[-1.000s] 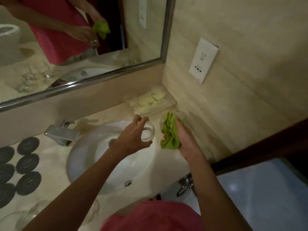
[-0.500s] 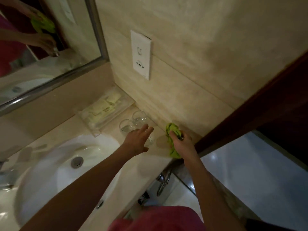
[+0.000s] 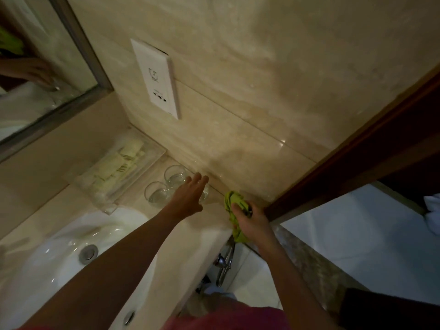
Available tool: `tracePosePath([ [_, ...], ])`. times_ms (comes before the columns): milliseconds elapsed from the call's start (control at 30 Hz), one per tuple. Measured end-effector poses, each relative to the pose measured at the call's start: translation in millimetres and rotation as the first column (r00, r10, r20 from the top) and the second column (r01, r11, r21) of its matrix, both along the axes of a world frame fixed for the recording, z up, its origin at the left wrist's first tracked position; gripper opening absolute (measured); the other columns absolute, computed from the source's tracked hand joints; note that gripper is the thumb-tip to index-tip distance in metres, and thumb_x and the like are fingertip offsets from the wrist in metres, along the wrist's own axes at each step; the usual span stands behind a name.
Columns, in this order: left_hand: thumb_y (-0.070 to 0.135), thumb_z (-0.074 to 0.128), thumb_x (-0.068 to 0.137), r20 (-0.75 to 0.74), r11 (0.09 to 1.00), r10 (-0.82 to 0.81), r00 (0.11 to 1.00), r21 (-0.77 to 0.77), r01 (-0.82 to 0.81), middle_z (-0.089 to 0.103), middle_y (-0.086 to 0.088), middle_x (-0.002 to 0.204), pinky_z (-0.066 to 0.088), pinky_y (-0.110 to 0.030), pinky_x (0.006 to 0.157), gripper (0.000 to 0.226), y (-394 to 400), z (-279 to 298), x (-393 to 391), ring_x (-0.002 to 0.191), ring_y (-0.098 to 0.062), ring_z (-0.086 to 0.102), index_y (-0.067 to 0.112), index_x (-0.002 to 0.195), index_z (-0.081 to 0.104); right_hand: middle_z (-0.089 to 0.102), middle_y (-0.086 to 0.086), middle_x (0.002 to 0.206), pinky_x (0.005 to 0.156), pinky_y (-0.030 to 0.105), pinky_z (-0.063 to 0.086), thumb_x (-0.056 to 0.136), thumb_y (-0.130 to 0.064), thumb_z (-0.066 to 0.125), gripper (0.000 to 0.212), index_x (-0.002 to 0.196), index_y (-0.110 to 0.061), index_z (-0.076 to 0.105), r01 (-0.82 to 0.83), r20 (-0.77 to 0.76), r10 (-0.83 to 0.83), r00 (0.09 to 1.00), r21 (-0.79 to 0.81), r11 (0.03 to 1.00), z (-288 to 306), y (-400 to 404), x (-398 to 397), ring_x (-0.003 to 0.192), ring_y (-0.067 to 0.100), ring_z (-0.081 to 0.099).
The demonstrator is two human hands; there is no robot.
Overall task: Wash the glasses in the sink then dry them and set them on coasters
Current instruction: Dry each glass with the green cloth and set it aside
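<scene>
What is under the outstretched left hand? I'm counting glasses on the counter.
Under the left hand a third clear glass shows only as a rim and sidewall beside the fingers; the palm covers the rest. Two clear drinking glasses stand uncovered to its left on the beige counter.

Left hand (image 3: pixel 190 198) outstretched over a glass (image 3: pixel 205 193) by the wall, right hand (image 3: pixel 252 219) gripping green cloth (image 3: pixel 234 202).

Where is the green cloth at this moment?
In the head view, the green cloth is gripped in the right hand at the counter's right end, beside the wall, right of the glasses.
</scene>
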State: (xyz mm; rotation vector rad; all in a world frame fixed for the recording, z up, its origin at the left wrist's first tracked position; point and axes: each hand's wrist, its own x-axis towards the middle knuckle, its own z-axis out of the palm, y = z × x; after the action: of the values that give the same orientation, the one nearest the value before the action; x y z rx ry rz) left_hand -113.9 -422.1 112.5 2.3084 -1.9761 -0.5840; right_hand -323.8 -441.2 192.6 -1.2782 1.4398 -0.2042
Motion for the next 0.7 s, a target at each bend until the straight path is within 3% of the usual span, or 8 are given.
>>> tracePosePath([
  [300, 0.002, 0.077, 0.070, -0.062, 0.998, 0.015, 0.998, -0.066, -0.019, 0.044, -0.009, 0.134, 0.055, -0.038, 0.078, 0.075, -3.4, -24.9, 1.9, 0.112, -0.030, 0.048, 0.011, 0.136, 0.043, 0.066, 0.002, 0.102, 0.092, 0.042, 0.057, 0.096, -0.042, 0.063, 0.011, 0.095, -0.033, 0.059, 0.013, 0.027, -0.013, 1.000, -0.008, 1.000, -3.0, -2.3, -2.9, 0.095, 0.019, 0.065],
  [467, 0.001, 0.080, 0.068, -0.128, 0.990, 0.036, 0.991, -0.128, -0.052, 0.045, -0.016, 0.142, 0.051, -0.042, 0.091, 0.087, 5.2, -30.2, 4.2, 0.121, -0.036, 0.048, 0.005, 0.145, 0.040, 0.066, 0.005, 0.112, 0.092, 0.040, 0.056, 0.095, -0.045, 0.062, 0.020, 0.108, -0.030, 0.062, -0.032, 0.022, 0.032, 0.999, -0.006, 0.999, -5.3, 2.8, 0.8, 0.101, 0.020, 0.064],
  [600, 0.019, 0.087, 0.068, -0.131, 0.985, 0.035, 0.991, -0.165, -0.056, 0.042, -0.018, 0.147, 0.044, -0.043, 0.104, 0.093, 15.1, -20.6, 7.1, 0.132, -0.035, 0.042, 0.006, 0.147, 0.039, 0.064, -0.002, 0.104, 0.072, 0.022, 0.049, 0.098, -0.041, 0.061, 0.020, 0.112, -0.027, 0.058, -0.082, 0.031, 0.082, 0.996, -0.019, 0.996, 0.1, 7.3, 9.2, 0.087, 0.007, 0.060],
  [700, 0.020, 0.082, 0.070, -0.132, 0.973, 0.049, 0.990, -0.217, -0.077, 0.047, -0.016, 0.139, 0.050, -0.046, 0.094, 0.076, 34.3, -7.4, 14.2, 0.124, -0.035, 0.050, 0.008, 0.137, 0.047, 0.064, -0.007, 0.093, 0.064, 0.019, 0.050, 0.098, -0.036, 0.062, 0.026, 0.119, -0.021, 0.058, -0.124, 0.065, 0.126, 0.990, -0.035, 0.992, 6.8, 15.1, 22.6, 0.077, 0.002, 0.062],
])
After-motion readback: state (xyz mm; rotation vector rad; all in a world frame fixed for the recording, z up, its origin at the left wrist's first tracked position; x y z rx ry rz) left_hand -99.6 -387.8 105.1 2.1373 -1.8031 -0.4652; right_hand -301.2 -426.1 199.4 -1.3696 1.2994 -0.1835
